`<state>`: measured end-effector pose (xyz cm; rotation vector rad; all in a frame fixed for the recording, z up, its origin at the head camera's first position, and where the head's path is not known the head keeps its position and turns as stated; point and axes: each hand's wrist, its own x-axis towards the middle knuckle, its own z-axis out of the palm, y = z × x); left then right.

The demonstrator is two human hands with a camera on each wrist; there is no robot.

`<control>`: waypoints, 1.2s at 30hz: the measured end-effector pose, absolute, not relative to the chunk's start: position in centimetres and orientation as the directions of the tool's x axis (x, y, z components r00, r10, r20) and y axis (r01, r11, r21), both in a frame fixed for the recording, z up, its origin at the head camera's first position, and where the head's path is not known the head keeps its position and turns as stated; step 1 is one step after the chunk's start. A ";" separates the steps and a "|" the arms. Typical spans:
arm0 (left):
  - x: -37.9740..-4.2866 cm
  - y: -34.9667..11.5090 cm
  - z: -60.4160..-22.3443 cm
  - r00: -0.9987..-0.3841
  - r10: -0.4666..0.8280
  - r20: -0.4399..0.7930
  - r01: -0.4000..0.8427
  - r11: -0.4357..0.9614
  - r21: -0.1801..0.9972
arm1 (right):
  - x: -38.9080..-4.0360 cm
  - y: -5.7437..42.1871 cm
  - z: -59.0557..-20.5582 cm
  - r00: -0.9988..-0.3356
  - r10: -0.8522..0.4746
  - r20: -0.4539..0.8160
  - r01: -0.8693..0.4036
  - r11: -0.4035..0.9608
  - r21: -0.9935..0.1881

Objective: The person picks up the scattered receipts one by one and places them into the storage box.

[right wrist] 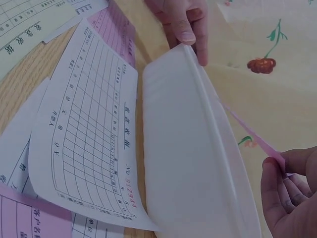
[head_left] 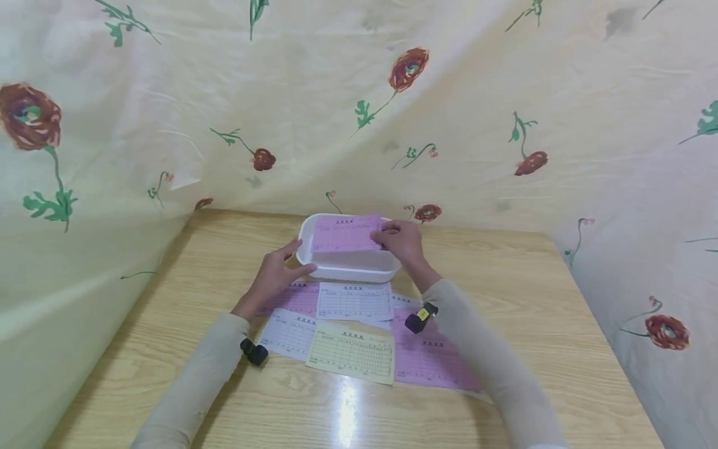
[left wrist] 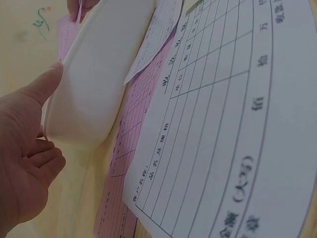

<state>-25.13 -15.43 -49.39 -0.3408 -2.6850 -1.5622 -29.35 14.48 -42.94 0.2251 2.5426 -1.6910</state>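
The right hand (head_left: 399, 240) is pinching a pink slip (head_left: 343, 234) by its right edge, and the slip is showing at the opening of a white tub (head_left: 354, 274). The left hand (head_left: 275, 269) is gripping the tub's left end, thumb near the rim. Other printed slips (head_left: 353, 343) (1 is looking yellow) are overlapping on the worktop (head_left: 533, 299), on the tub's near side.

Cream cloth (head_left: 314, 81) with red flowers (head_left: 408, 70) hangs behind and beside a wood-grain table (head_left: 521, 305) catching white glare (head_left: 347, 411).
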 end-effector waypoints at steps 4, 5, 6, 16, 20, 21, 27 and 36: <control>-25.1 -15.4 -49.3 -0.977 0.178 0.121 0.193 0.478 0.857 | -29.4 14.0 -43.4 -0.987 0.058 -0.151 0.162 0.407 -0.899; -25.1 -15.3 -49.3 -0.977 0.176 0.119 0.191 0.480 0.856 | -29.5 13.9 -43.4 -0.987 0.056 -0.149 0.159 0.415 -0.896; -25.1 -15.3 -49.3 -0.978 0.175 0.116 0.189 0.485 0.854 | -29.5 13.8 -43.5 -0.987 0.054 -0.149 0.158 0.426 -0.891; -25.2 -15.2 -49.3 -0.977 0.172 0.125 0.195 0.495 0.847 | -29.8 13.0 -44.1 -0.987 0.023 -0.159 0.154 0.422 -0.894; -25.3 -15.2 -49.3 -0.976 0.173 0.133 0.203 0.496 0.844 | -29.9 12.8 -44.3 -0.987 0.012 -0.161 0.151 0.431 -0.890; -25.3 -15.2 -49.4 -0.976 0.174 0.132 0.202 0.497 0.844 | -29.9 12.9 -44.4 -0.987 0.010 -0.159 0.148 0.436 -0.888; -25.3 -15.2 -49.4 -0.974 0.180 0.137 0.210 0.490 0.846 | -29.9 13.3 -44.3 -0.988 -0.007 -0.157 0.136 0.459 -0.878; -25.4 -15.3 -49.4 -0.976 0.180 0.119 0.194 0.490 0.850 | -29.3 15.7 -42.8 -0.991 -0.105 -0.083 0.036 0.387 -0.922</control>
